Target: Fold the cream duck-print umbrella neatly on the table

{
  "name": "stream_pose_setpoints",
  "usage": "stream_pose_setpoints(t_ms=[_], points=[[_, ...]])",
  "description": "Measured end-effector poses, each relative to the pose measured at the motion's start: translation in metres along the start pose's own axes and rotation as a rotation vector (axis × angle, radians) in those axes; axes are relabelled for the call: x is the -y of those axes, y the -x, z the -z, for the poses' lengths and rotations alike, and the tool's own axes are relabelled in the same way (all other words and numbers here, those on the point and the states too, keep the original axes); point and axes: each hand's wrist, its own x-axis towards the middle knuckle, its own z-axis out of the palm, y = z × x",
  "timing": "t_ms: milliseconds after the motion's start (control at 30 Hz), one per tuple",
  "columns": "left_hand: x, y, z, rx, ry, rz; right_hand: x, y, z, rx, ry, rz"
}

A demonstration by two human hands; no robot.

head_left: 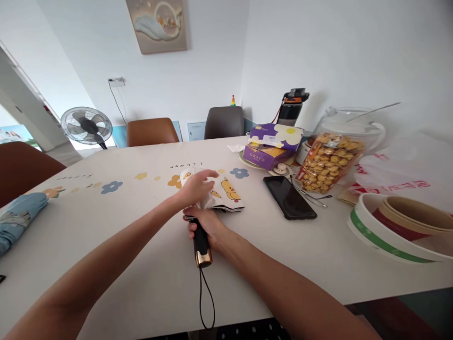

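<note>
A folded white umbrella (pixel 226 193) with yellow cartoon prints lies on the white table (pixel 141 245). Its black handle (pixel 201 245) has a gold end cap and a black wrist loop hanging over the table's front edge. My right hand (pixel 207 224) is wrapped round that handle. My left hand (pixel 196 186) rests on top of the umbrella's fabric, fingers curled and pressing the folds near the handle end.
A black phone (pixel 289 197) lies right of the umbrella. Behind it are a purple box (pixel 271 148), a jar of snacks (pixel 329 163), a black bottle (pixel 292 107) and stacked paper bowls (pixel 396 226). A blue folded umbrella (pixel 19 217) lies at the left edge. Chairs and a fan stand behind.
</note>
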Motion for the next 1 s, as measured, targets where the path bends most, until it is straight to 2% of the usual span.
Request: stream_pose_setpoints(t_ms=[100, 167, 233, 333, 433, 500, 633, 700, 867, 1000], points=[[-0.014, -0.02, -0.02, 0.335, -0.23, -0.239, 0.001, 0.0, 0.002, 0.026, -0.001, 0.003], [-0.019, -0.032, -0.031, 0.492, -0.395, -0.326, 0.001, 0.001, 0.003, 0.045, -0.007, 0.006], [-0.022, -0.041, -0.041, 0.584, -0.548, -0.359, 0.002, 0.0, 0.004, 0.041, -0.012, 0.002], [-0.02, -0.046, -0.051, 0.592, -0.65, -0.402, 0.001, 0.0, 0.004, 0.014, -0.02, -0.008], [-0.018, -0.045, -0.054, 0.463, -0.599, -0.412, 0.001, 0.0, 0.004, 0.011, -0.023, -0.01], [-0.017, -0.042, -0.05, 0.288, -0.504, -0.427, 0.002, 0.0, 0.004, 0.023, -0.019, -0.015], [-0.02, -0.029, -0.028, -0.14, -0.218, -0.478, 0.003, 0.0, 0.003, 0.023, -0.014, -0.045], [-0.018, -0.019, -0.011, -0.277, -0.098, -0.47, 0.003, 0.0, 0.003, 0.01, -0.02, -0.054], [-0.003, 0.013, 0.03, -0.429, 0.175, -0.275, 0.002, -0.003, 0.004, 0.022, -0.016, -0.044], [0.015, 0.041, 0.05, -0.538, 0.208, -0.172, 0.002, -0.004, 0.004, 0.01, -0.006, -0.049]])
